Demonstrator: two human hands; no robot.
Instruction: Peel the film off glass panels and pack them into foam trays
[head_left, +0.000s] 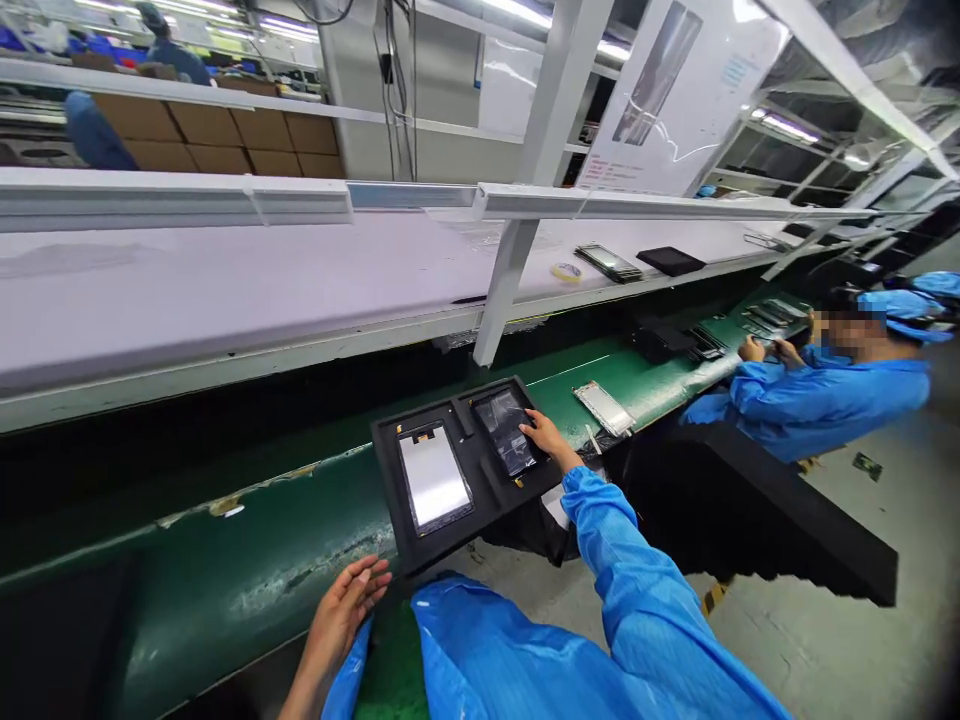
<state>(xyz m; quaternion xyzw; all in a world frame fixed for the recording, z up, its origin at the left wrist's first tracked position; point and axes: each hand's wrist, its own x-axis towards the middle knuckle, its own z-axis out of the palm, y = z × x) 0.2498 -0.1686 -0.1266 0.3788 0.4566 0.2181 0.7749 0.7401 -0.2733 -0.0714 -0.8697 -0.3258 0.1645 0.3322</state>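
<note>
A black foam tray point(390, 470) lies on the green conveyor belt point(225, 590), with a compartment for each of two display panels. The left compartment holds a silvery panel point(433, 478). A dark glass panel point(501, 430) sits in the right compartment, and my right hand point(546, 440) rests on it with the fingers spread flat. My left hand point(346, 620) is open and empty, just below the tray's near corner and not touching it. Blue sleeves cover both my arms.
Another silvery panel point(604, 408) lies on the belt beside the tray. Farther along, a co-worker point(821, 400) in blue handles items. A black block point(750, 510) stands to my right. Tablets point(607, 262) and a tape roll point(567, 272) rest on the white shelf above.
</note>
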